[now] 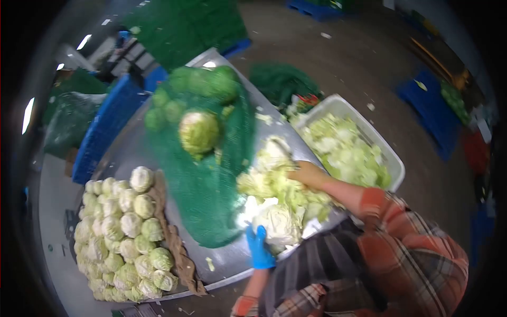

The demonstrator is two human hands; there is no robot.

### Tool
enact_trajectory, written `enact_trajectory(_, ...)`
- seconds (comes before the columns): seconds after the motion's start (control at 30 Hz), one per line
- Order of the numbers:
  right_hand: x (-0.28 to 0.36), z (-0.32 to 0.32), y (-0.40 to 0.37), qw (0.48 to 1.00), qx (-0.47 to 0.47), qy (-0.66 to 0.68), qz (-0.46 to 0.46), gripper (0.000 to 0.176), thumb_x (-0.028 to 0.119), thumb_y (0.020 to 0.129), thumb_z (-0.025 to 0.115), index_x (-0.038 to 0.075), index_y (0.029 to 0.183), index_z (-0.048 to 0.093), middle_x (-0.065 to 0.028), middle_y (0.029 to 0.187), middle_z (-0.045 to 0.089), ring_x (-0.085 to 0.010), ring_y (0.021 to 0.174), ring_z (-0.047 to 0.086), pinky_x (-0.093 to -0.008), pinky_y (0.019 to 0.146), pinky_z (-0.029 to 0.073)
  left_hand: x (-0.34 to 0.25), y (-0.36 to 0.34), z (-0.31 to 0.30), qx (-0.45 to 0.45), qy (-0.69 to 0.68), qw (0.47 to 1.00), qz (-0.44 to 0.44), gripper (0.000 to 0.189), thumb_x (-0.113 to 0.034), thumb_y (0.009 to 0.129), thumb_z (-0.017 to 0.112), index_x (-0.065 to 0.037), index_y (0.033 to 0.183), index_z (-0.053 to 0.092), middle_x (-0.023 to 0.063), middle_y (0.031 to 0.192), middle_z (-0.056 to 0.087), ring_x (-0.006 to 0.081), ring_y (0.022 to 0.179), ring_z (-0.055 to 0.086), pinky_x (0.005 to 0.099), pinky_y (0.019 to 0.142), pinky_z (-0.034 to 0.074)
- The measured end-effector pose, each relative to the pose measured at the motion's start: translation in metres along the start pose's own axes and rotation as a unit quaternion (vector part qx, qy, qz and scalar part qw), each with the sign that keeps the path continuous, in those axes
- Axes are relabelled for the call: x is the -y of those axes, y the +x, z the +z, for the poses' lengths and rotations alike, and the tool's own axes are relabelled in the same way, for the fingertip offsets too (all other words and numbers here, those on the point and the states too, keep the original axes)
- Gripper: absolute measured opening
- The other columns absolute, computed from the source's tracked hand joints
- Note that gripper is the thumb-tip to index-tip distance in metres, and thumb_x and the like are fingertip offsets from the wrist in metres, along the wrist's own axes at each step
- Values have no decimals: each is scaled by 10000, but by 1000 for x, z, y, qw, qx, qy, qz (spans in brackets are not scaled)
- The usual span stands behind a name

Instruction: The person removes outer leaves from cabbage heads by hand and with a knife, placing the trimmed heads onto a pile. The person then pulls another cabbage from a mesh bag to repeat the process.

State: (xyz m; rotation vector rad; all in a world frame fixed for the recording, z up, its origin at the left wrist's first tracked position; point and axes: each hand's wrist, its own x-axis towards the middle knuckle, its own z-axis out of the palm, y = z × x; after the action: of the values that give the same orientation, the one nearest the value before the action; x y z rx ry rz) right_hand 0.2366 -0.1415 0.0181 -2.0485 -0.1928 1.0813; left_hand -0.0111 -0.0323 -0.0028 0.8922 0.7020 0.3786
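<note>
My left hand, in a blue glove, has its fingers stretched out and apart along the left side of a trimmed pale cabbage at the table's near edge. Bare, my right hand reaches onto a heap of loose cabbage leaves just beyond that cabbage. Its fingertips are lost among the leaves, so their grip is hidden. Farther off, one cabbage with a browned top lies on a green mesh bag. More cabbages show green inside the bag's far end.
Many trimmed cabbages are stacked at the left of the metal table, beside a brown cloth. A white crate of leaves stands against the right side. Blue pallets lie on the floor.
</note>
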Motion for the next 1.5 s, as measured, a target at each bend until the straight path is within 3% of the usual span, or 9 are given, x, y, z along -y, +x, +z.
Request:
enact_trajectory(0.13,-14,-22,9,961,-191,-73,-185,773,419,751,754,37,1349,448,-158,1060,660,-244,843,651,-356,774,524,22,15,-1,-70,-188,975,-95,661,-536,935,504,-76,1400,412,150,1338,530,285,1153,579,432,910,534)
enact_trajectory(0.43,-2,32,-55,905,113,-262,-314,770,641,808,598,255,1442,392,-165,1476,382,-365,1258,485,-398,1027,411,-1,26,-23,-42,381,906,-181,895,-585,755,727,142,1193,445,208,1000,615,273,827,661,361,749,560)
enact_trajectory(0.53,-1,20,-52,903,149,-220,-338,682,615,834,587,224,1384,487,-162,1398,484,-353,1201,539,-393,1001,432,-18,26,-12,3,582,769,263,982,-593,668,782,98,1275,438,323,1215,497,376,1128,554,392,945,479)
enact_trajectory(0.6,12,15,-52,957,145,-141,-208,572,592,880,543,199,1294,584,-161,1198,633,-331,1090,610,-381,958,459,-28,33,3,229,664,662,262,1132,-543,575,849,-73,1451,308,363,1458,217,491,1344,299,491,1094,313)
enact_trajectory(0.73,-20,31,22,961,-41,-218,-167,595,629,865,516,109,1133,628,-167,928,688,-299,836,666,-442,743,492,-14,54,1,259,617,688,279,1158,-482,585,860,-68,1475,245,363,1478,161,538,1353,229,548,1103,274)
enact_trajectory(0.9,-4,6,27,992,74,-14,-104,508,543,898,530,111,1158,586,-74,680,616,-154,512,591,-319,460,479,-30,39,1,223,643,692,241,1140,-365,600,876,36,1448,227,319,1471,242,420,1287,398,434,1057,377)
enact_trajectory(1.07,-12,-20,3,987,39,123,-94,633,593,920,483,139,1360,463,-80,752,625,-127,431,535,-302,388,470,6,52,-2,91,451,882,105,1009,-368,660,853,84,1375,302,276,1384,395,348,1254,449,419,1012,407)
enact_trajectory(1.3,-12,-9,-81,917,10,-265,-298,707,548,972,364,146,1513,150,-295,1435,355,-426,1176,527,-447,970,460,28,57,34,16,392,903,172,958,-351,655,862,98,1324,344,227,1256,517,295,1130,539,375,942,456)
enact_trajectory(1.5,22,-2,-89,908,63,-373,-180,678,482,987,366,134,1515,120,-310,1438,332,-434,1089,576,-460,938,477,18,43,55,27,565,800,200,1185,-401,612,872,139,1409,181,300,1329,447,370,1214,484,419,1031,399)
